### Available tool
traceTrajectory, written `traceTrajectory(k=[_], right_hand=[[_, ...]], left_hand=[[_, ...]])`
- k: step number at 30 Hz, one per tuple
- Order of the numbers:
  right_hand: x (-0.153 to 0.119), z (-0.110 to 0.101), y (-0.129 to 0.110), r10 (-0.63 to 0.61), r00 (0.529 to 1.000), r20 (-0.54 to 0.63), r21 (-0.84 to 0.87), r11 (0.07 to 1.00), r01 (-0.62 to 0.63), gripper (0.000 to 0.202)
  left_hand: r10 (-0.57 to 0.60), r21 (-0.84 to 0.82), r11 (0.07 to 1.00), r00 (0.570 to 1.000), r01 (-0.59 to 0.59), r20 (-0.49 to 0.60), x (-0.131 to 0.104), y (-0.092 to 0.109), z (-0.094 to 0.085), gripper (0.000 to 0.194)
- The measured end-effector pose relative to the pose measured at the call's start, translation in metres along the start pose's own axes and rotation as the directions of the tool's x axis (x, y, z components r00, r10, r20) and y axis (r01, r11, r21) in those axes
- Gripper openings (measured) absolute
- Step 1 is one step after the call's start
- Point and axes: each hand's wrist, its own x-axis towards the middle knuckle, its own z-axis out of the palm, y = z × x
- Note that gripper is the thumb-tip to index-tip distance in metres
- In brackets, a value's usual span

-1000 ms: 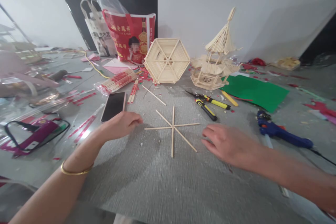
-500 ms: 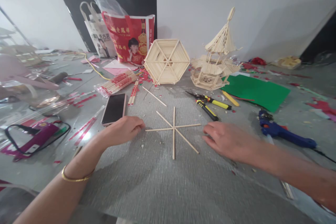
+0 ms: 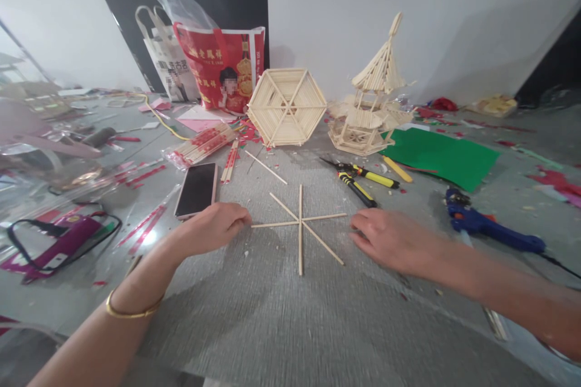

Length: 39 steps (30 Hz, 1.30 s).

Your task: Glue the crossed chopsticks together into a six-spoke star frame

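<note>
Thin wooden sticks lie crossed on the table in a six-armed star, joined at the middle. Beside the tip of the star's left arm rests my left hand, its fingers loosely bent and holding nothing visible. My right hand is just off the right arm's tip, fingers and thumb apart. A loose stick lies beyond the star. Behind stand a hexagonal stick panel and a pagoda-like stick model.
Yellow-black pliers and a yellow-handled tool lie behind my right hand, near green paper. A blue glue gun is at right. A phone, packaged sticks, a purple device and a red bag occupy the left.
The view shifts very slightly. Both hands and the star of sticks stay almost where they were.
</note>
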Motion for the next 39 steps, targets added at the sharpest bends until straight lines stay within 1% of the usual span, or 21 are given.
traceTrajectory(k=[6, 9, 16, 19, 26, 36, 39], right_hand=[[-0.0003, 0.0027, 0.002, 0.01, 1.0, 0.006, 0.007, 1.0, -0.011, 0.015], [0.0002, 0.0029, 0.0019, 0.006, 1.0, 0.008, 0.01, 1.0, -0.006, 0.016], [0.0022, -0.0015, -0.0019, 0.049, 0.994, 0.093, -0.003, 0.999, -0.049, 0.018], [0.0027, -0.0031, -0.0029, 0.057, 0.992, 0.11, 0.001, 0.998, -0.057, 0.018], [0.0016, -0.0011, -0.0012, 0.024, 0.998, 0.058, -0.001, 1.0, -0.024, 0.017], [0.0019, -0.0002, -0.0012, 0.028, 0.995, 0.091, -0.005, 1.0, -0.027, 0.02], [0.0015, -0.0012, -0.0015, 0.024, 0.996, 0.082, -0.004, 1.0, -0.023, 0.019]], left_hand=[[0.021, -0.007, 1.0, 1.0, -0.021, -0.022, -0.0006, -0.0015, 0.0018, 0.032], [0.013, -0.019, 1.0, 0.999, -0.013, -0.03, -0.0009, -0.0016, 0.0028, 0.031], [0.003, -0.003, 1.0, 1.0, -0.003, -0.013, -0.0011, -0.0007, 0.0032, 0.032], [0.003, -0.006, 1.0, 1.0, -0.003, -0.016, -0.0012, -0.0002, 0.0031, 0.033], [0.005, -0.012, 1.0, 1.0, -0.005, -0.028, -0.0015, 0.0007, 0.0025, 0.032], [-0.016, -0.001, 1.0, 1.0, 0.016, 0.021, -0.0025, 0.0048, -0.0018, 0.032], [-0.001, 0.01, 1.0, 1.0, 0.001, 0.015, -0.0026, 0.0044, -0.0017, 0.032]])
